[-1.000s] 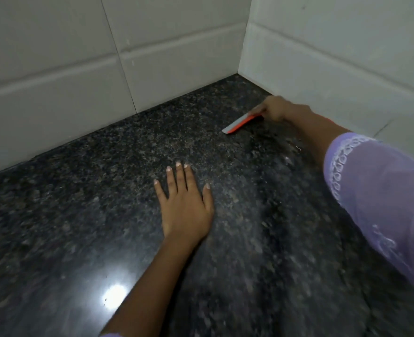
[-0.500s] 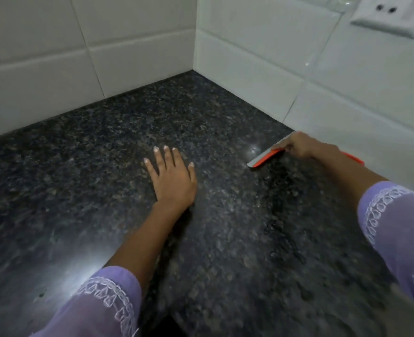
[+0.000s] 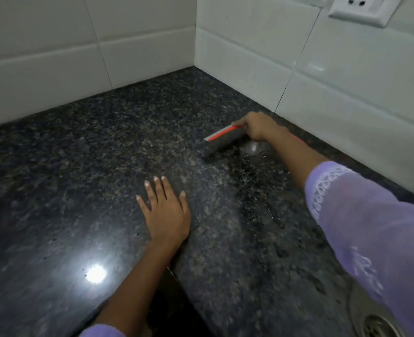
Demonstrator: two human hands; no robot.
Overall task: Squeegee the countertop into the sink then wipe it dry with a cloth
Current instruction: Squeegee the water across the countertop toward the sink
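My right hand grips an orange and white squeegee whose blade rests on the dark speckled granite countertop, close to the right wall. A wet patch with water streaks lies just below and to the right of the blade. Flat on the counter to the lower left lies my left hand, fingers spread and holding nothing. A metal sink drain shows at the bottom right corner, partly hidden by my purple sleeve. No cloth is in view.
White tiled walls meet in a corner at the back of the counter. A white wall socket sits high on the right wall. A lamp's bright reflection shines on the counter at the lower left.
My right hand has drawn the squeegee along the right wall, away from the back corner. The view has shifted, and the sink drain has come into sight. My left hand stays flat.
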